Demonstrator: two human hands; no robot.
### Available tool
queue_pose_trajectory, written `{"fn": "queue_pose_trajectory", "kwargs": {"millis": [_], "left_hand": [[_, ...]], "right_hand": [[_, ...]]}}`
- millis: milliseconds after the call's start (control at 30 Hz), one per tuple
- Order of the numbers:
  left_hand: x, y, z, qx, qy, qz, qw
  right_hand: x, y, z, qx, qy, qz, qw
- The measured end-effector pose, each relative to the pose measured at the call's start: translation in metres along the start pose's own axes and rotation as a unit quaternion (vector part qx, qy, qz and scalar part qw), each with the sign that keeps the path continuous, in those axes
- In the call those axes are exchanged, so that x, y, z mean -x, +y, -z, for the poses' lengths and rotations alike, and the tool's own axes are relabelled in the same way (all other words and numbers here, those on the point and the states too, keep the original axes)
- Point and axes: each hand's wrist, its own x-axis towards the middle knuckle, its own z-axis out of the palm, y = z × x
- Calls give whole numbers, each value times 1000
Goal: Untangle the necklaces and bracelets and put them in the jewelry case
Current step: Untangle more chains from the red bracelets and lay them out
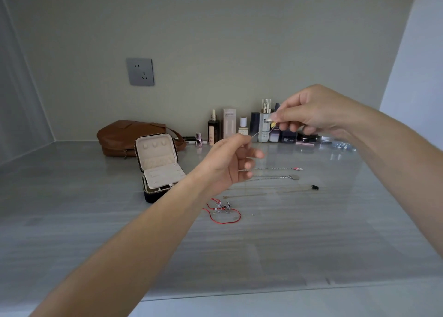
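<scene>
Necklace chain (262, 130), thin with a small gold pendant, hangs taut in the air between both hands. The left hand (230, 163) pinches one end in its fingers, and the right hand (311, 110) pinches the pendant end. Other necklaces (294, 177) lie stretched out on the worktop (311, 232), with tangled red bracelets (223, 208) nearer. The jewelry case (158, 165) stands open to the left.

grey counter (96, 220) | open jewelry case (159, 170) | brown bag (124, 134) | bottles (229, 123) at wall | necklaces (294, 177) | red cord tangle (224, 207)

Worktop (287, 244): glossy, smooth, grey stone-look. Bag (124, 134), left of centre: brown leather, matt. Jewelry case (157, 158): cream velvety lining. Chains (271, 177): thin metal.
</scene>
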Motion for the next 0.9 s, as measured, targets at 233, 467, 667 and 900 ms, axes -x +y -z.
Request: {"fn": "queue_pose_trajectory", "kwargs": {"millis": [233, 467, 667, 900], "left_hand": [[-6, -11, 16, -10, -28, 26, 999], [-17, -23, 23, -76, -35, 18, 996], [-22, -30, 25, -161, -42, 28, 986], [-29, -34, 25, -253, -43, 74, 964]], "right_hand": [[6, 28, 21, -50, 27, -50, 997], [14, 62, 26, -151, 27, -98, 983], [16, 87, 30, -197, 63, -107, 973], [18, 137, 33, -243, 111, -168, 949]]}}
